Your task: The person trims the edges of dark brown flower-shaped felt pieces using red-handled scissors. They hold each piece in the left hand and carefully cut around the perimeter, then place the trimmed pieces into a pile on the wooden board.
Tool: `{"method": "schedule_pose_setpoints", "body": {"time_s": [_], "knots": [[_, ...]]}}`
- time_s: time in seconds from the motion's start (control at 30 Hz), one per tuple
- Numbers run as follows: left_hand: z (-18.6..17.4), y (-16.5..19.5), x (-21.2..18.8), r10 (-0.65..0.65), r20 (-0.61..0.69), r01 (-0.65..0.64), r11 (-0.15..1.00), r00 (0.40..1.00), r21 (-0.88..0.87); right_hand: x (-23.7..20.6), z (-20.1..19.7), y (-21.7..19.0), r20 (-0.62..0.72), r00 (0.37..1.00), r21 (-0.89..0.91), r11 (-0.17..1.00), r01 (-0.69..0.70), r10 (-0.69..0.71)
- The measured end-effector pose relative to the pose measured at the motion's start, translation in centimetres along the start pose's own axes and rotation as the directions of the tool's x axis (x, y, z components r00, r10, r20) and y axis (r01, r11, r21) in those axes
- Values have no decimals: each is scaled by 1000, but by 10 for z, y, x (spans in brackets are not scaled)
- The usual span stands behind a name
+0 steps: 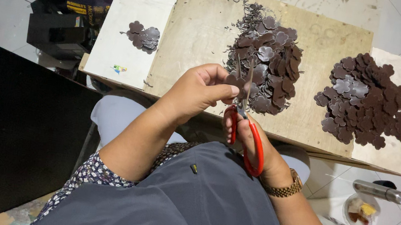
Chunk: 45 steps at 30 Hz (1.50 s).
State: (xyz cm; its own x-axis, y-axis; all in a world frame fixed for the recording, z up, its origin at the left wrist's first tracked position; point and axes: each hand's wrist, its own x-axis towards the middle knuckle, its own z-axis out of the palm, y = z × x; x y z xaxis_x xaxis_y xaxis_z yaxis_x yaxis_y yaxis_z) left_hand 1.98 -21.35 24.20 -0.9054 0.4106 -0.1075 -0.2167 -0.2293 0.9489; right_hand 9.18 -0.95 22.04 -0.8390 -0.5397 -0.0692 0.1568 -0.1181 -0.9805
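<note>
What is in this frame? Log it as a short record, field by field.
left hand: pinches a brown flower-shaped piece
right hand: grips red-handled scissors, blades pointing up at the piece
middle pile: brown flower shapes with trimmings, on plywood board
right pile: larger heap of flower shapes
small pile: few pieces on white board
wrist: gold watch
floor right: metal flask
</note>
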Motion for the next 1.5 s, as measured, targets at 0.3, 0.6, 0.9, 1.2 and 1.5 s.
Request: {"method": "schedule_pose_setpoints", "body": {"time_s": [0.3,0.6,0.9,1.2,1.5], "knots": [[8,-20,6,34,17,-31,988,999,-149,5,-1,12,-81,994,-46,997,64,-67],[13,-31,12,63,-43,-69,985,997,-156,7,0,12,-166,984,-142,989,36,-59],[13,-23,10,51,-45,-57,989,998,-138,7,-2,12,-184,983,-98,995,-7,-11],[13,-25,12,61,-73,-74,977,995,-201,7,-1,13,-185,982,-35,999,-40,33],[8,-26,14,83,-108,-101,981,991,-165,7,-4,15,-151,988,-39,999,-35,28]]}}
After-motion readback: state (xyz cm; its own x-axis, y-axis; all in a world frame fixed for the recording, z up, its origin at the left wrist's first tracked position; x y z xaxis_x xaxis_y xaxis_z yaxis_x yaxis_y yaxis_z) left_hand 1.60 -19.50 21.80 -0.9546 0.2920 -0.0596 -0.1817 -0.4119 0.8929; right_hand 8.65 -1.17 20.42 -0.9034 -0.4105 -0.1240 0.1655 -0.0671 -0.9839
